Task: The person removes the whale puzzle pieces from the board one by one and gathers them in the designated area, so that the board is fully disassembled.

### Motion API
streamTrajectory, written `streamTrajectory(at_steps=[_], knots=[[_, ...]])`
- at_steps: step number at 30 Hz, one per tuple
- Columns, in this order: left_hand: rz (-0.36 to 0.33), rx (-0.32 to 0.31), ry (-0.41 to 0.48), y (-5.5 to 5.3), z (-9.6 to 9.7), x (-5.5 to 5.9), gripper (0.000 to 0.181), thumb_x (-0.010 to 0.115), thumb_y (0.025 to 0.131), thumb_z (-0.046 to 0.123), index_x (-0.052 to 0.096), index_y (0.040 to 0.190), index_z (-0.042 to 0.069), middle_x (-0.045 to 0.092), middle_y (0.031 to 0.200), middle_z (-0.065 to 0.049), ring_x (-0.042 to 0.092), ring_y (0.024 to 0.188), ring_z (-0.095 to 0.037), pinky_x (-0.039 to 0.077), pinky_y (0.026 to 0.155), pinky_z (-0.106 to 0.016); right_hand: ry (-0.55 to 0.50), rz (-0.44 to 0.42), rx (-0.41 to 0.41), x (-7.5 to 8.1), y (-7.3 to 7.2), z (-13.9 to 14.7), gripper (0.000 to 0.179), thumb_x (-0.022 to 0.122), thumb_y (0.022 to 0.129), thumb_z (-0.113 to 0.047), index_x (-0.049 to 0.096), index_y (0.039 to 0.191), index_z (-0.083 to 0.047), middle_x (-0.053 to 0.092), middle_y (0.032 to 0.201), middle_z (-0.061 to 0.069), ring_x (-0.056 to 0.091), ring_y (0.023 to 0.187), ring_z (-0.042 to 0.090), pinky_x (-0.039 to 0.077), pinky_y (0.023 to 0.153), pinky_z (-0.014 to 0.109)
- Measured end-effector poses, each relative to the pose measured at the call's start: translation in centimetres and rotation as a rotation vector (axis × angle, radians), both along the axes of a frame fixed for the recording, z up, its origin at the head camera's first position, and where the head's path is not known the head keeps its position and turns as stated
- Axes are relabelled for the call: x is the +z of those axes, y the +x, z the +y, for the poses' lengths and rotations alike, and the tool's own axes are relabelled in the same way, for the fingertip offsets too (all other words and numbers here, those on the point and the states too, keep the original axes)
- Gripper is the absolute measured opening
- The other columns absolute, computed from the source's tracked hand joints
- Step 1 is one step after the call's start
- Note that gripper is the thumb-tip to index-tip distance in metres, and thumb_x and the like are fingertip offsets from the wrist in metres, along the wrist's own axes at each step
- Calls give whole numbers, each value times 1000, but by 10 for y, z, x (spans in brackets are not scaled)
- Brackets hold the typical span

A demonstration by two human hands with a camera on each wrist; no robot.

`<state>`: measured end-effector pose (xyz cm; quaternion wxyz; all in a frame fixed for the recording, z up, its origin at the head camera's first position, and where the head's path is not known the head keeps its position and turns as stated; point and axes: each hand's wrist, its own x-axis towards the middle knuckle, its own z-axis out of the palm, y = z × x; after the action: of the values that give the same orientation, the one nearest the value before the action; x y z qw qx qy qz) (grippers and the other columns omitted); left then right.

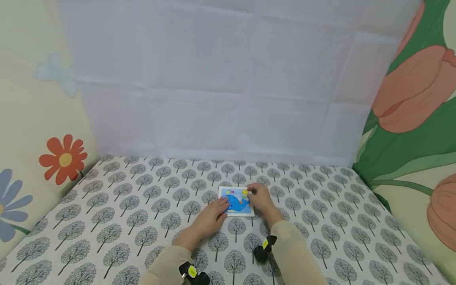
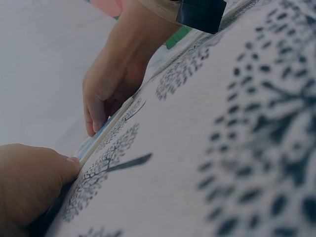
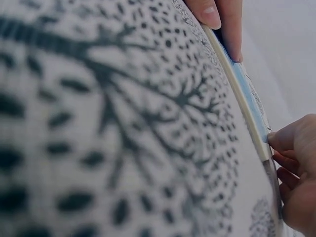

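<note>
A small flat picture board (image 1: 236, 209) with a white rim lies on the tree-print cloth, showing a blue whale and a yellow sun. My left hand (image 1: 211, 217) rests on its left part with the fingers stretched over the whale. The left thumb (image 3: 211, 19) lies along the near edge in the right wrist view. At the far right corner, beside the sun, my right hand (image 1: 263, 198) pinches the board's edge with curled fingers. Its thumb (image 3: 280, 140) touches the top there; whether a separate piece is between those fingertips is hidden.
The tree-print cloth (image 1: 142, 217) covers the whole tabletop. Behind it hangs a white sheet (image 1: 213, 79). Flower-print curtains stand at the left (image 1: 32, 118) and right (image 1: 420, 158). Black wrist devices (image 1: 263, 250) are strapped at both sleeves.
</note>
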<state>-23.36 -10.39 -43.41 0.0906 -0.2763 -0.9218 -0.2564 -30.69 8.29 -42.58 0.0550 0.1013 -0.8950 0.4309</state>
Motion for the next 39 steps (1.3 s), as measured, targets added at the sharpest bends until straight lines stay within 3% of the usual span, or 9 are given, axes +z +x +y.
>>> streamTrajectory(at_steps=[11,14,19,27,39], knots=[[-37,25,-14,0,4,4,39,50,87,13,46,121,-4,39,130,-14,30,121,-27,22,100,-42,19,-26,-32,1,-1,1,14,59,75,0,58,89,-1,55,97,10,49,95,25,41,84,37],[-64,51,-40,-1,7,9,40,51,86,15,46,122,-2,39,130,-13,31,121,-27,23,100,-41,14,-13,-27,2,0,1,14,59,75,0,58,89,-1,55,97,10,49,95,25,41,84,38],[-40,70,-110,-7,16,17,42,50,86,19,46,122,-2,39,130,-14,31,120,-27,25,99,-41,15,10,-18,2,1,2,14,60,74,0,58,88,-1,55,96,10,50,94,26,40,85,38],[-13,3,-155,-15,29,19,41,46,89,18,43,124,-4,38,129,-16,33,119,-29,26,98,-40,-3,58,15,0,2,2,14,60,72,0,59,86,0,56,95,12,49,96,28,38,87,40],[-14,-44,-181,-16,32,12,48,45,89,25,39,126,-4,35,131,-18,27,122,-31,22,99,-43,-7,79,25,-1,2,3,15,59,72,0,59,87,1,56,96,12,49,97,28,37,88,40]])
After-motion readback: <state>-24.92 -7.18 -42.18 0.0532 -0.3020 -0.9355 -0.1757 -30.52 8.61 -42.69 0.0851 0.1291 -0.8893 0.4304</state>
